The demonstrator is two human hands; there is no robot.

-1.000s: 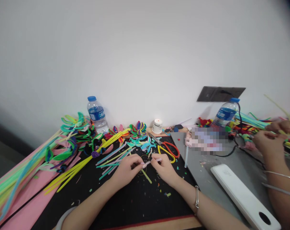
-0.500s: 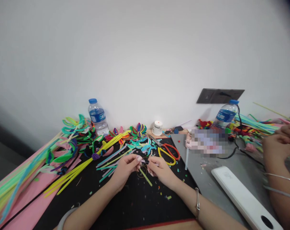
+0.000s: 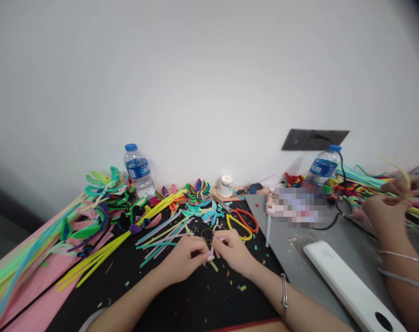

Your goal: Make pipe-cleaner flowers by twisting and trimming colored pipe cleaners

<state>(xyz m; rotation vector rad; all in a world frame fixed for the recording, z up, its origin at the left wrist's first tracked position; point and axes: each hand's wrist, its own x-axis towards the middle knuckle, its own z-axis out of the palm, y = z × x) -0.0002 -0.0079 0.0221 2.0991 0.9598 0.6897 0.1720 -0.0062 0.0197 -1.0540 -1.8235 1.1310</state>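
Observation:
Over the black mat (image 3: 182, 299), my left hand (image 3: 188, 258) and my right hand (image 3: 230, 249) meet at the fingertips. Both are closed on a small pale lilac strip (image 3: 212, 249), which stands nearly upright between them. Beneath the fingers lies a short yellow-green stem (image 3: 213, 266). Cut lilac, green and teal stems (image 3: 159, 235) are spread to the left of my hands. Scissors with red and yellow handles (image 3: 240, 226) rest just beyond my right hand.
Long yellow stems (image 3: 109, 253) and fuzzy flowers (image 3: 92, 223) lie at left. Bottles (image 3: 138, 170) (image 3: 320, 168) stand by the wall, with a white cup (image 3: 225, 186) between. A glue gun (image 3: 270, 205) and white device (image 3: 351, 286) are at right, near another person's hands (image 3: 389, 207).
My hands have turned and moved slightly lower, and the lilac strip now stands more upright. The other person's hands have spread apart, with a yellow stem raised. The view has shifted slightly.

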